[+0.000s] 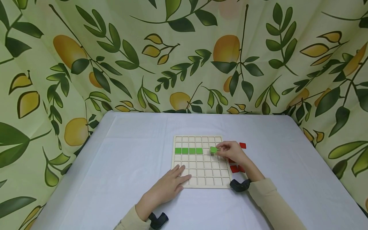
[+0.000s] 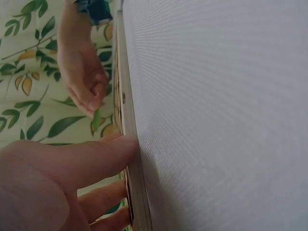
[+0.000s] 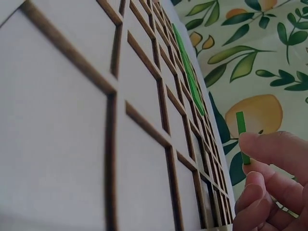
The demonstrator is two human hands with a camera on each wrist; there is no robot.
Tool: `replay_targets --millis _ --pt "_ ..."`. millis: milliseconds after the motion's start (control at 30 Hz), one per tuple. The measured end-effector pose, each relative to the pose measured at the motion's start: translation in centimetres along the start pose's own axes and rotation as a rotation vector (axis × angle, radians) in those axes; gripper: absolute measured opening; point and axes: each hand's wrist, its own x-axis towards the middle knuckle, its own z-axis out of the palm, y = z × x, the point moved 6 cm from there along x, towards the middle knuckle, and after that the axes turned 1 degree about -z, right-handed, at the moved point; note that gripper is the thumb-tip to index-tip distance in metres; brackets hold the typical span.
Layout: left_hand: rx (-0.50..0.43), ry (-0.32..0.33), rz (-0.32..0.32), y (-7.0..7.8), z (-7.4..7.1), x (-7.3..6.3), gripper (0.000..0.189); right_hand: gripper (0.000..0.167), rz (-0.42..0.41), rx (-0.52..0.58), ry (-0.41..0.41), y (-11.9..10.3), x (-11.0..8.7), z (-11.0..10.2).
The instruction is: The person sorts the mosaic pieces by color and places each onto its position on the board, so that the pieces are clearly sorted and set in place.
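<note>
A wooden grid board lies on the white cloth. Several green square tiles fill neighbouring cells in one row near its far edge. My right hand pinches another green tile above the same row, to the right of the others. In the right wrist view that tile stands edge-on between thumb and fingers, apart from the board. With fingers spread, my left hand rests on the board's near left corner. The left wrist view shows its thumb against the board's edge.
Several red square tiles lie right of the board, some partly hidden by the right hand and forearm. Another red tile is farther back. A leaf-patterned curtain hangs behind the table. Each wrist wears a black device.
</note>
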Motion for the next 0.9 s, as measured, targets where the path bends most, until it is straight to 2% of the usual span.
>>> replay_targets --millis 367,567,900 --pt "0.001 0.007 0.007 0.0 0.1 0.1 0.042 0.032 0.046 0.058 -0.052 -0.2 0.7 0.9" --pt "0.01 0.01 0.011 0.0 0.1 0.1 0.043 0.031 0.069 0.041 -0.056 -0.3 1.2 1.3" --pt "0.019 0.006 0.012 0.0 0.0 0.1 0.042 0.03 0.039 -0.017 -0.044 -0.7 1.8 1.7"
